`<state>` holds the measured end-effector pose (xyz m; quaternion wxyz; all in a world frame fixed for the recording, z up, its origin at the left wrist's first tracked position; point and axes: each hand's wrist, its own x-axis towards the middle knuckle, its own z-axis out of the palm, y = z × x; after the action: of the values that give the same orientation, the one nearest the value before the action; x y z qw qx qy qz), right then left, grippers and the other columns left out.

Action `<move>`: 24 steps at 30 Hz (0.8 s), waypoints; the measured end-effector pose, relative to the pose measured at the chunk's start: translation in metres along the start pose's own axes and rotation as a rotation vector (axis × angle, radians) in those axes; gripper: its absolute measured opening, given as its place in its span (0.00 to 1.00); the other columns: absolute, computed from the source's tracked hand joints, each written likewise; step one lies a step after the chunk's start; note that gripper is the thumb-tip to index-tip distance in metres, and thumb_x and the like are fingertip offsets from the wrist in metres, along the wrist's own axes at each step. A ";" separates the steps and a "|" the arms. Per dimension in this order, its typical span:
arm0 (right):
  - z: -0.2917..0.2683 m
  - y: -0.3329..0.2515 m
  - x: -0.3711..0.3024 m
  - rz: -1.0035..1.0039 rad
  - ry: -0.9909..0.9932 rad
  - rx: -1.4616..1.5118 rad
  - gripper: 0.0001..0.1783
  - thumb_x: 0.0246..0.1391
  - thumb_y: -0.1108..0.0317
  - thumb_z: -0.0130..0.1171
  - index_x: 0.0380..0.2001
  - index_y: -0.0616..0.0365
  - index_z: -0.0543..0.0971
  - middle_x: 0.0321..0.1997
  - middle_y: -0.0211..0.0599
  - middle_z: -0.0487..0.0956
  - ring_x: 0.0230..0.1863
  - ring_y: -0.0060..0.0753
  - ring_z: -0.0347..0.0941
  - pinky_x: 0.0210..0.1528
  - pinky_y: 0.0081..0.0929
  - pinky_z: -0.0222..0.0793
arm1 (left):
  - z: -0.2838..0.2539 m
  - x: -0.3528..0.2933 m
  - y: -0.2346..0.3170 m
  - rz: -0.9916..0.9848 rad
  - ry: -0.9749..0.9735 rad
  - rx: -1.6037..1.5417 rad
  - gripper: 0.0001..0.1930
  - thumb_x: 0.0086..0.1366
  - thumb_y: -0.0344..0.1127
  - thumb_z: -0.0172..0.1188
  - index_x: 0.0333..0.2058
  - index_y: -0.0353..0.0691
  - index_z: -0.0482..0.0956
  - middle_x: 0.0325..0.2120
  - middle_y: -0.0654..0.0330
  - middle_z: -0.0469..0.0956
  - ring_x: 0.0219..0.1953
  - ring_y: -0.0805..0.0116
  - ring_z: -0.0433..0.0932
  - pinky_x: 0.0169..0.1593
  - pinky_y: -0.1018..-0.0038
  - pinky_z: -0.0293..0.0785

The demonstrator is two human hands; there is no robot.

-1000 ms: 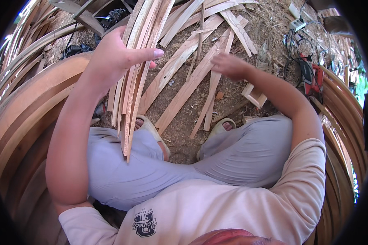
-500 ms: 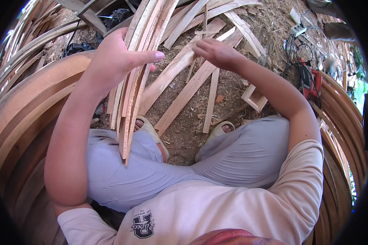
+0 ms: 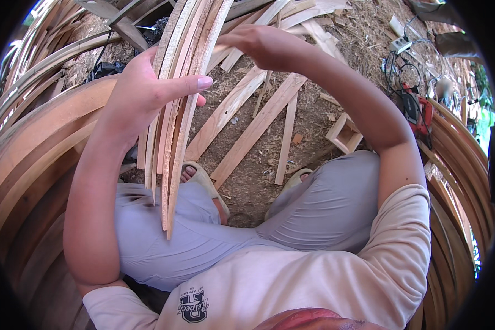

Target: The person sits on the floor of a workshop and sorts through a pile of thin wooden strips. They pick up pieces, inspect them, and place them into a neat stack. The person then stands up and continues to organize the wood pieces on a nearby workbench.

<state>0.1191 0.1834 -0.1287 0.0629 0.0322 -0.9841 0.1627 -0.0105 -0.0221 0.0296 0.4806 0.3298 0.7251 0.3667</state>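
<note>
Bundle of thin wooden strips (image 3: pixel 176 104): pale, long, slightly curved, stacked face to face. Orientation near vertical, lower ends splayed above the lap, upper ends leaving the frame.

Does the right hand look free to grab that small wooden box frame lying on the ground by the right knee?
Probably yes. The right hand is up by the wood strips that the left hand grips, and looks empty. Only bare sawdust ground separates it from the box frame.
</note>
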 end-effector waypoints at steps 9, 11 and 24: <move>0.081 0.033 -0.045 0.122 0.197 -0.602 0.23 0.60 0.75 0.55 0.60 0.60 0.72 0.61 0.47 0.74 0.67 0.46 0.67 0.72 0.41 0.61 | -0.001 -0.006 -0.002 0.039 -0.030 0.058 0.28 0.54 0.42 0.76 0.48 0.31 0.78 0.33 0.56 0.84 0.34 0.73 0.84 0.43 0.78 0.79; 0.116 0.018 -0.072 -0.012 -0.236 -0.314 0.22 0.56 0.75 0.58 0.56 0.58 0.73 0.59 0.42 0.74 0.64 0.45 0.68 0.69 0.41 0.64 | -0.005 -0.005 -0.005 0.056 -0.036 0.117 0.28 0.54 0.42 0.76 0.48 0.31 0.78 0.33 0.56 0.85 0.34 0.72 0.84 0.43 0.77 0.80; 0.157 0.005 -0.113 -0.255 -0.326 -0.107 0.32 0.37 0.58 0.77 0.46 0.57 0.76 0.53 0.36 0.74 0.60 0.40 0.67 0.65 0.36 0.62 | -0.020 -0.038 0.010 -0.057 -0.078 -0.042 0.25 0.58 0.36 0.73 0.50 0.28 0.77 0.38 0.55 0.82 0.35 0.71 0.83 0.42 0.75 0.80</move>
<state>0.2126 0.1416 -0.2932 -0.0753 0.1788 -0.9765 0.0937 -0.0152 -0.0528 0.0612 0.5257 0.3129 0.7070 0.3548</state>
